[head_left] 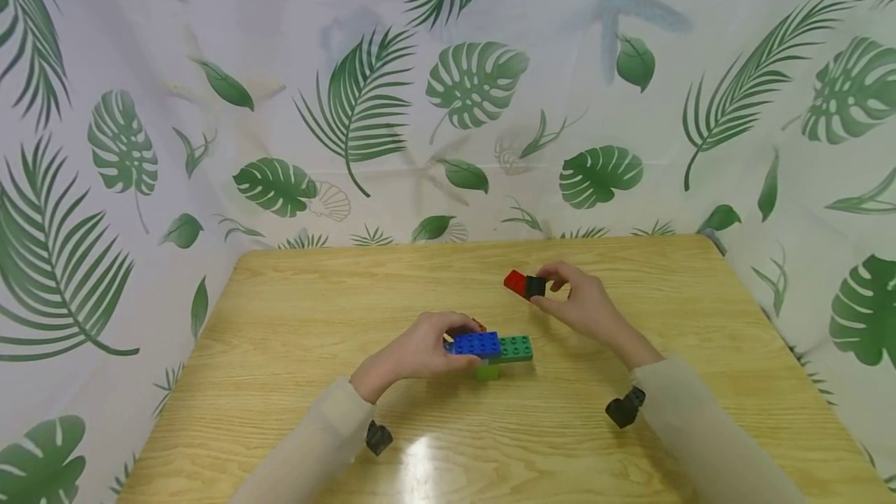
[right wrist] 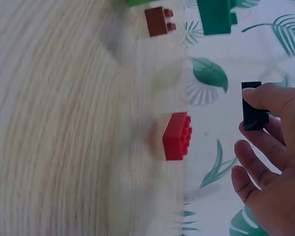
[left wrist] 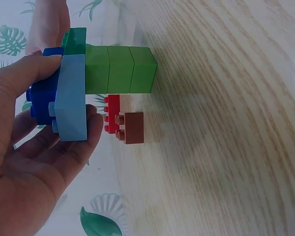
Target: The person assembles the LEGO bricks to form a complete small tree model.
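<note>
My left hand [head_left: 423,347] grips a toy brick build by its left end. Its top has a dark blue brick [head_left: 477,344] and, in the left wrist view, a light blue brick [left wrist: 71,98]. A green brick [head_left: 516,348] sticks out to the right. Beneath them, a column of lime green bricks [left wrist: 120,70] stands upright. My right hand [head_left: 581,303] pinches a black brick [right wrist: 253,105] between thumb and fingers. The right wrist view shows it raised above the table, apart from the red brick [right wrist: 176,137] lying there.
A brown brick [left wrist: 133,128] sits on the wooden table [head_left: 315,286] behind the build, partly hidden by the left hand in the head view. Leaf-patterned cloth [head_left: 392,216] hangs along the table's back and sides.
</note>
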The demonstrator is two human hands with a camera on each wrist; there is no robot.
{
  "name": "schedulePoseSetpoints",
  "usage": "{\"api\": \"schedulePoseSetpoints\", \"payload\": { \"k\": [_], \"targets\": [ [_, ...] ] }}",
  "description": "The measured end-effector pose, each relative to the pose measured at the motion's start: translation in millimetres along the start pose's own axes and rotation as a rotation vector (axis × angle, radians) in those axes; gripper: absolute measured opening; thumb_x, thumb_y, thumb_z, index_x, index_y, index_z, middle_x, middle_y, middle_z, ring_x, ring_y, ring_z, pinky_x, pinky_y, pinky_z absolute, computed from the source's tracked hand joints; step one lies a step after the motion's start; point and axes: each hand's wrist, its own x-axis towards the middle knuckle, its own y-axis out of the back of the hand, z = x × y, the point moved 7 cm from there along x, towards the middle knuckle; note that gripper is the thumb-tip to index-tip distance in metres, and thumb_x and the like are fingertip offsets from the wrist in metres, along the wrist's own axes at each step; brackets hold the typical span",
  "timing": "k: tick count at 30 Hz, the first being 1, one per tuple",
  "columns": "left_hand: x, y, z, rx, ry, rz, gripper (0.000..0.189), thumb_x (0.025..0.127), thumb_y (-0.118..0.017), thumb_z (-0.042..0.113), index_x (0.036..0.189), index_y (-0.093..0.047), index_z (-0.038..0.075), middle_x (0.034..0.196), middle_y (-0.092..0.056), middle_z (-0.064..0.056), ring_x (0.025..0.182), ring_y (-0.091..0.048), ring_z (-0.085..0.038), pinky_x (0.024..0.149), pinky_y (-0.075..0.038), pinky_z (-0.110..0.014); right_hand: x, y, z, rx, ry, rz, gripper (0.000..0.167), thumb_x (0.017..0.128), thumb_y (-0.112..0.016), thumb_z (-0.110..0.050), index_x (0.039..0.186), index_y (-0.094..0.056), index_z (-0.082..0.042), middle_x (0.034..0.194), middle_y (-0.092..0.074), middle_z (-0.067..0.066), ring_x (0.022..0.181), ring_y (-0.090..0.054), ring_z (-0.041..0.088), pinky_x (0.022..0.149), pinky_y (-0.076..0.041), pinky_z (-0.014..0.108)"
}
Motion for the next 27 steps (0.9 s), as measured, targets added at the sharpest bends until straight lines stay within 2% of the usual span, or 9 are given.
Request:
{"api": "schedulePoseSetpoints", "payload": {
  "k": [5,8,14,19,27],
  "targets": [
    [-0.4,0.3,0.5,-0.009,-0.003,0.003,0.042,0.094,-0.08,0.028,0.131,-0.069,0.009,0.128,-0.074,-0.007,0.11,-0.069,-0.018,0.092,-0.056,-0.026,-11.2,-4,-18,-0.014,0.069,-0.032,0.039,0.095,-0.081,-0.023,0.13,-0.069,-0.012,0.118,-0.073,0.009,0.105,-0.063,0.033,0.078,-0.046,0.034],
    [-0.1,0.1,0.8,-0.011,-0.005,0.002,0.043,0.094,-0.08,0.028,0.131,-0.069,0.009,0.128,-0.073,-0.007,0.11,-0.069,-0.017,0.092,-0.056,-0.027,-17.9,-7,-29,-0.021,0.111,-0.058,0.039,0.094,-0.081,-0.021,0.129,-0.07,-0.013,0.114,-0.073,0.006,0.1,-0.061,0.027,0.076,-0.046,0.033],
    [0.2,-0.4,0.1,-0.012,0.007,-0.005,0.043,0.094,-0.08,0.028,0.132,-0.069,0.01,0.129,-0.073,-0.006,0.111,-0.068,-0.017,0.093,-0.057,-0.027,-29.1,-14,-44,-0.027,0.163,-0.111,0.039,0.091,-0.084,-0.02,0.128,-0.071,-0.015,0.108,-0.072,0.001,0.098,-0.058,0.019,0.08,-0.05,0.037],
    [0.3,-0.4,-0.5,-0.01,0.015,-0.004,0.043,0.094,-0.081,0.028,0.132,-0.069,0.01,0.128,-0.073,-0.005,0.11,-0.068,-0.016,0.093,-0.056,-0.025,-35.8,-20,-51,-0.013,0.194,-0.145,0.038,0.091,-0.084,-0.019,0.127,-0.071,-0.017,0.109,-0.071,-0.003,0.098,-0.059,0.021,0.08,-0.051,0.039],
    [-0.3,0.7,2.3,-0.023,-0.014,0.011,0.041,0.094,-0.08,0.026,0.13,-0.07,0.008,0.125,-0.074,-0.007,0.107,-0.069,-0.017,0.09,-0.056,-0.026,-44.2,-27,-55,0.002,0.226,-0.185,0.038,0.091,-0.084,-0.019,0.126,-0.071,-0.018,0.113,-0.07,-0.003,0.1,-0.062,0.025,0.081,-0.053,0.041]
  ]
}}
